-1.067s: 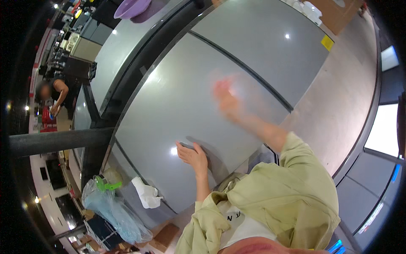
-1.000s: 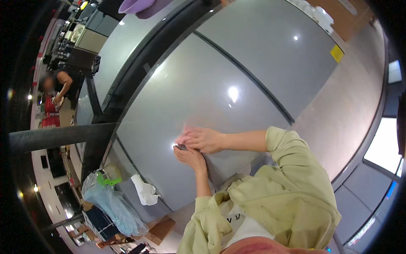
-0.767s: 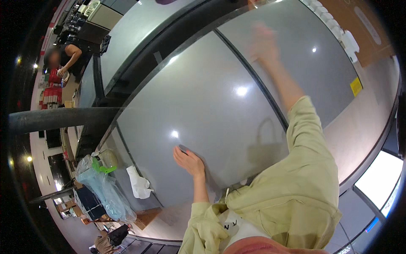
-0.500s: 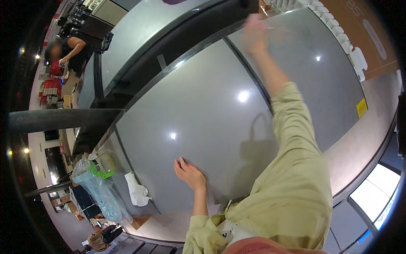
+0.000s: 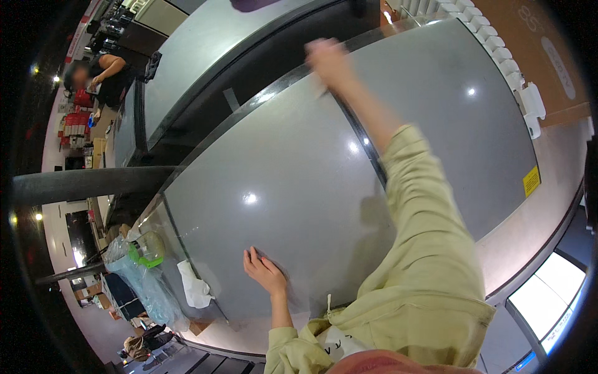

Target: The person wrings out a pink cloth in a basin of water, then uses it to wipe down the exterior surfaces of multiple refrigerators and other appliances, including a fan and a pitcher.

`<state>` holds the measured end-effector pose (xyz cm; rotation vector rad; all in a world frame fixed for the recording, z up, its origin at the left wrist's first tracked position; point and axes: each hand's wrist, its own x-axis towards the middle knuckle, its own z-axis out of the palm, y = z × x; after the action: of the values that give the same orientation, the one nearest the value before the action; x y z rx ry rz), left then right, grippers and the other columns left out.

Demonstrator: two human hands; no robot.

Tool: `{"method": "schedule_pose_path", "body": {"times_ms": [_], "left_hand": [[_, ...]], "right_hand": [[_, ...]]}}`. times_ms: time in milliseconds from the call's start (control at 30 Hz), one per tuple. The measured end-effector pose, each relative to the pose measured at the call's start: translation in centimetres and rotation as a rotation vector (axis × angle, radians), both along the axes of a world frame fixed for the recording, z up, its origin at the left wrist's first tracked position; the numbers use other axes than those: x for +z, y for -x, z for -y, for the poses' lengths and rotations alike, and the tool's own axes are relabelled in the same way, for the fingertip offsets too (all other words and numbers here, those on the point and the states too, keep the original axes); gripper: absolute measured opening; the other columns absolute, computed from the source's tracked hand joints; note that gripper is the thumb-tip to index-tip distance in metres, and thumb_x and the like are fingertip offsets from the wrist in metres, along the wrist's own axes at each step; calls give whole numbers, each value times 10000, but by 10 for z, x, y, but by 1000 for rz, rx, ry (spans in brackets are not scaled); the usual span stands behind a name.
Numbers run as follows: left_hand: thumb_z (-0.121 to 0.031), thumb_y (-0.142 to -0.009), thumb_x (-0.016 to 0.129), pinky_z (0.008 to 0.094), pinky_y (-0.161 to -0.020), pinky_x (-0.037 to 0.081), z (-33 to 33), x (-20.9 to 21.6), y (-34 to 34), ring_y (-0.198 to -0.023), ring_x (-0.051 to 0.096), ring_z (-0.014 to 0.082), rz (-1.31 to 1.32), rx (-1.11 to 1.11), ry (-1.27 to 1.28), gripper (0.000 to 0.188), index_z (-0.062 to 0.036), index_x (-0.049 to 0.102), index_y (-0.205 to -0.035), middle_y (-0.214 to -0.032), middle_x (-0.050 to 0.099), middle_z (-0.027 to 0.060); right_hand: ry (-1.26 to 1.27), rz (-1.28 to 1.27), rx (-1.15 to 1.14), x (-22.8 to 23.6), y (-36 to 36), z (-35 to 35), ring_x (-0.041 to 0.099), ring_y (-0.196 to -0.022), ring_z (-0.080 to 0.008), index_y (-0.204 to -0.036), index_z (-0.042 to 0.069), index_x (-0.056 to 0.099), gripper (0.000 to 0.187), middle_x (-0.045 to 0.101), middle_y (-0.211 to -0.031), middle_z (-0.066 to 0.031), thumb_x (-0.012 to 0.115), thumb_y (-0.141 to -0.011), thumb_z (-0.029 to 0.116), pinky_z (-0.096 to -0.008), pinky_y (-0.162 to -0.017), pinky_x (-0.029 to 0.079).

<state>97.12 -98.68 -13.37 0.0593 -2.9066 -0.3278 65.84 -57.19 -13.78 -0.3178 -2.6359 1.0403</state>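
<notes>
A wide, glossy grey panel lies under both my arms, crossed by dark seam strips. My left hand rests on its near part, fingers stretched out and nothing in them. Over at the far edge, close to the upper end of a seam strip, my right hand is smeared by motion. Its fingers are too blurred to show whether they hold anything. A crumpled white paper towel lies on the panel to the left of my left hand.
A clear container with a green part and a bluish plastic bag sit at left. A black post crosses there. White plastic pieces and a cardboard box line the right. One person stands far left.
My right hand has swept left along the panel's far edge. My left hand stays resting on the panel with fingers extended. The view has shifted slightly.
</notes>
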Motion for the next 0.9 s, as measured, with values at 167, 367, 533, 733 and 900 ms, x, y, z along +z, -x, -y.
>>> {"method": "schedule_pose_path", "body": {"times_ms": [167,367,533,733,900], "left_hand": [[-128,-883,368,475,-1021,242,-10,0,3,-1235,306,362,33,-5,41,425,-21,405,-1293,-1357,332,202],[-129,-882,368,474,-1023,235,-9,0,3,-1246,292,364,36,-6,87,429,-16,399,-1295,-1361,325,202],[-137,-893,362,468,-1025,238,-8,3,3,-1235,306,358,23,3,73,423,-11,404,-1295,-1351,339,207],[-127,-872,404,458,-1025,242,0,0,1,-1241,314,352,61,64,2,417,-14,429,-1273,-1345,353,202],[-127,-879,408,460,-1020,253,0,4,-1,-1239,325,339,-8,33,-15,406,-37,436,-1274,-1341,360,192]], "right_hand": [[-829,470,-630,-31,-102,-281,429,-1202,-255,-1245,72,498,498,494,-1267,-119,503,-834,353,-369,-984,344],[-536,319,-360,-5,-56,-175,499,-1032,-309,-1028,37,585,320,549,-1098,-135,546,-776,230,-425,-856,398],[-287,91,280,14,12,90,550,-1003,-317,-931,59,629,189,606,-1007,-140,490,-817,116,-423,-868,430],[-463,-259,840,-12,-90,338,329,-1276,-290,-1218,115,512,369,431,-1313,-132,461,-869,224,-364,-1067,266],[-221,-185,757,-5,-85,224,305,-1295,-291,-1262,35,444,413,419,-1334,-135,454,-855,109,-363,-1095,197]]}}
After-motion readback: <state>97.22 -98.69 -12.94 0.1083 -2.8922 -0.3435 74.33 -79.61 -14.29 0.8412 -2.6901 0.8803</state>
